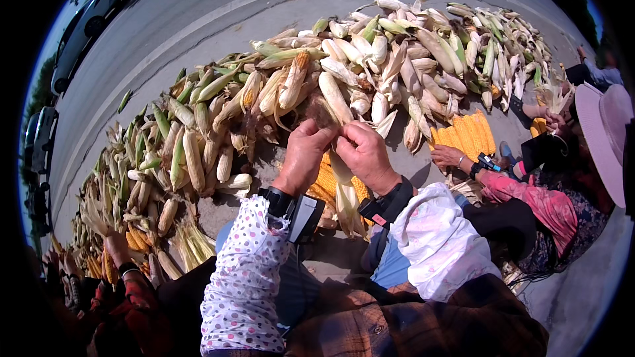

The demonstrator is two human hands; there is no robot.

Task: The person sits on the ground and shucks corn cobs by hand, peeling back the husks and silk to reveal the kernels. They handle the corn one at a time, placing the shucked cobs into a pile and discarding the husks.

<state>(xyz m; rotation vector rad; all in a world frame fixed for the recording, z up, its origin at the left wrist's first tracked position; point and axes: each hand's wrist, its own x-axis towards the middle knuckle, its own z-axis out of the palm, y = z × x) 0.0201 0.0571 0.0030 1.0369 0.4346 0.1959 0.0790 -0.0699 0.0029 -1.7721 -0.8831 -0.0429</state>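
Observation:
Both my hands meet at the tip of a husk-covered corn ear [340, 166], just in front of the pile. My left hand [308, 151] pinches the tip, where brown corn silk [317, 110] sticks up. My right hand [366, 154] grips the husk at the same spot, its fingers curled. Loose pale husk leaves [349, 208] hang down below my hands. Under and behind them lie husked yellow corn ears [325, 178], partly hidden by my wrists and the husk. Bands with small devices sit on both wrists.
A long heap of unhusked corn [392, 59] curves across the pavement. At the right, a person in a pink sleeve [526, 193] touches a row of yellow ears [466, 134]; a pink hat [603, 134] is beyond. At the left, another person's hand [116, 248] is near corn. Parked cars [79, 34] stand far left.

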